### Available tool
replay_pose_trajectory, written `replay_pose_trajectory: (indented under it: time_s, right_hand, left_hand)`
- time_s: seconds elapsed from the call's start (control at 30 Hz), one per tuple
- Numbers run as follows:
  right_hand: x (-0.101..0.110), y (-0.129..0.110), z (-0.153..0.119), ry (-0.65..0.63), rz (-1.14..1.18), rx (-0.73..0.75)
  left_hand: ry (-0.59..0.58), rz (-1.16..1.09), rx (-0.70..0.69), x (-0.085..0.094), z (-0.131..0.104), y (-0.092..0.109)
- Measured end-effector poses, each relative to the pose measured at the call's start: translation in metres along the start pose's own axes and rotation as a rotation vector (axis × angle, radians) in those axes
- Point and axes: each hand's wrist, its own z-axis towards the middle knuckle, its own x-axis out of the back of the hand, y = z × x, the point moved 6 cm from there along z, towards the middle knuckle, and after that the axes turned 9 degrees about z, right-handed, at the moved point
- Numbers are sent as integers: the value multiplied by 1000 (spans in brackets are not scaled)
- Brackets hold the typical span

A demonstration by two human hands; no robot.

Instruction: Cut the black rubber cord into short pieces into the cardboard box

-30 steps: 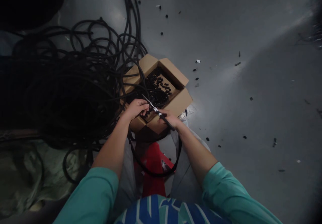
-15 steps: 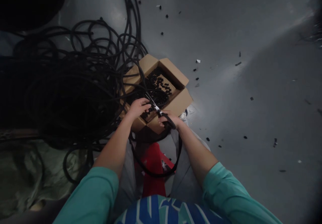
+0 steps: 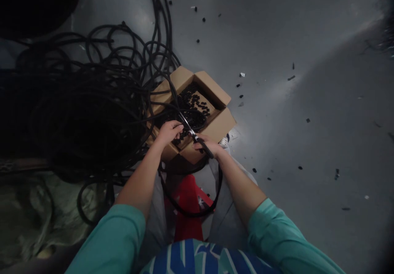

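Note:
My right hand point(image 3: 207, 143) is closed around the black handles of a pair of scissors point(image 3: 201, 144). The bright blades point up and left over an open cardboard box point(image 3: 223, 125) and lie nearly together. Just left of the blades, my left hand point(image 3: 170, 132) has its thumb and fingers pinched together above the box's near left side. Whatever is between those fingertips is too dark to make out. Inside the box lie many short black pieces point(image 3: 201, 106). Black tubing point(image 3: 172, 89) crosses over the box's left flaps and runs in near the blades.
A large tangle of black tubing point(image 3: 92, 85) fills the left side. A tube loop point(image 3: 193, 214) hangs between my knees over a red object point(image 3: 188, 200). Greenish sheeting point(image 3: 21, 220) lies lower left. Small black scraps point(image 3: 241, 96) are scattered over the grey floor point(image 3: 277, 126).
The scissor blades, spread apart before, have come nearly together, and their handles have drawn closer. My left fingertips have shifted slightly left, away from the blades. The box has stayed put.

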Motion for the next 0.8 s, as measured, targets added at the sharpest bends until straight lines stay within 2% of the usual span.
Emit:
replay_pose_trajectory:
  time_s: [0.17,0.33,0.43,0.63,0.8]
  right_hand:
    - [-2,-2,-1,38,0,-25]
    - [1,-4,0,82,-94,-1]
    - [3,-3,1,92,-131,19]
    - [2,-2,0,76,-100,10]
    - [2,-5,-2,91,-71,-9]
  left_hand:
    - [36,8,10,-3,3,-6]
    - [45,40,18,-3,5,-12]
    - [30,30,24,-5,4,-10]
    - [-42,-143,52,-10,-1,0]
    - [-66,-207,57,-5,-3,4]
